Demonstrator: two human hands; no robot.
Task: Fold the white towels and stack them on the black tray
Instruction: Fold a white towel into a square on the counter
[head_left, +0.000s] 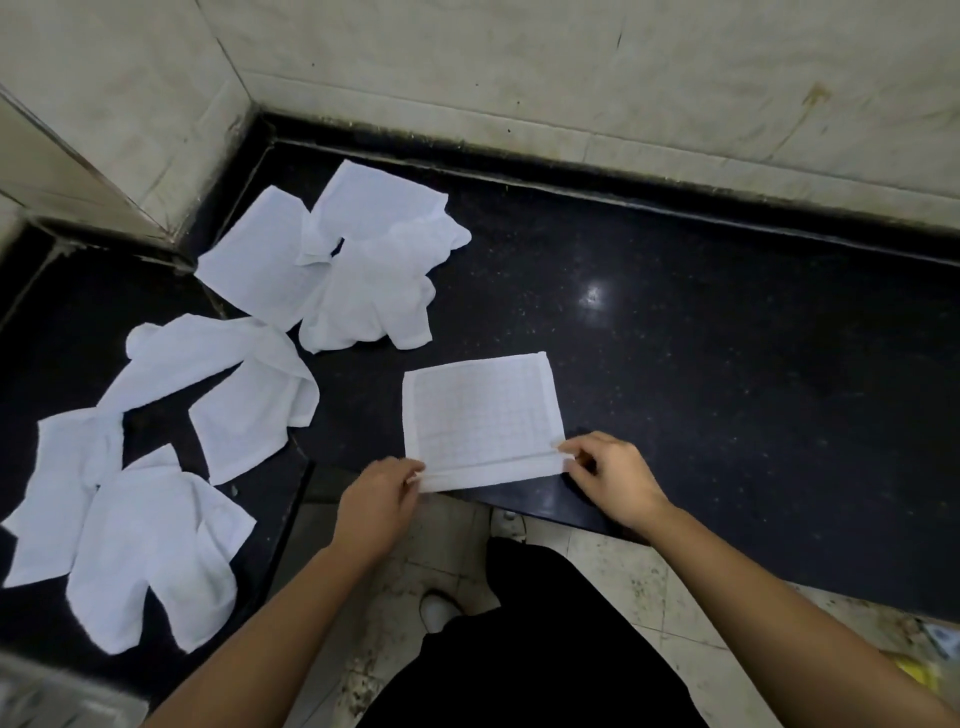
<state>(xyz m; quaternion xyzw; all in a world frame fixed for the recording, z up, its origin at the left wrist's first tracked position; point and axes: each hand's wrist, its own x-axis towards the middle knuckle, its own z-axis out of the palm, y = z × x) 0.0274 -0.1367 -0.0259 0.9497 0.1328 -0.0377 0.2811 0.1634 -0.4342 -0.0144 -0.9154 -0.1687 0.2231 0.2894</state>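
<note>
Black polished stone forms the counter (727, 338), which runs into a corner of pale, stained tiled walls (519, 67); a small glare of light (592, 296) sits on its dark surface.

One white flat towel (480, 415) lies spread square on the counter right in front of the person, its woven grid faintly visible. Its near hem reaches the counter's front edge. The left hand (379, 499) pinches the near left corner of this towel between thumb and fingers. The right hand (613, 478) pinches the near right corner in the same way. The hands are apart, one at each end of a narrow band of cloth along the near hem, which stands slightly raised from the rest.

Behind and to the left, a heap of crumpled towels (363, 270) lies towards the corner, several overlapping. Nearer on the left, a loose towel (249, 384) sprawls across the counter. Two more rumpled towels (150, 545) overlap close to the left front edge.

Below the counter edge show a speckled tiled floor (597, 571), the person's black trousers (545, 649) and the toe of a white shoe (436, 610).
</note>
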